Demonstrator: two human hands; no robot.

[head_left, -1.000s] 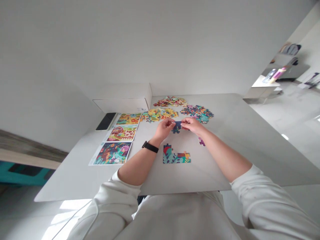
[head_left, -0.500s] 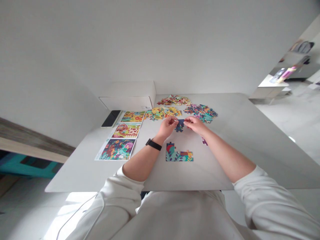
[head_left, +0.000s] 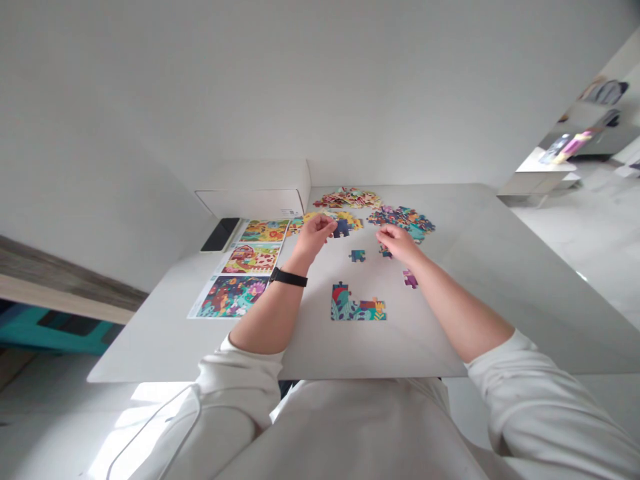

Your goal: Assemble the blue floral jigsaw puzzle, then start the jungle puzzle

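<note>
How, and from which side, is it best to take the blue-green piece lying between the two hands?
Probably pinch the blue-green piece by its near and far edges, coming from above and from the right: it lies flat on the table, apart from other pieces. The right hand seems better placed, since the left hand holds a dark blue piece.

The left fingers [head_left: 326,225] pinch a dark blue puzzle piece [head_left: 341,230] near a yellow pile [head_left: 354,218]. The right fingers [head_left: 386,235] are close to a partly hidden piece [head_left: 384,252]; whether they hold anything is unclear. Between them, a teal piece [head_left: 357,256] lies on the desk [head_left: 450,267]. Closer in sits a joined section [head_left: 345,308], with a purple piece [head_left: 410,279] off to its right. Picture sheets [head_left: 236,297] lie at left, beside a phone [head_left: 221,235].
</note>
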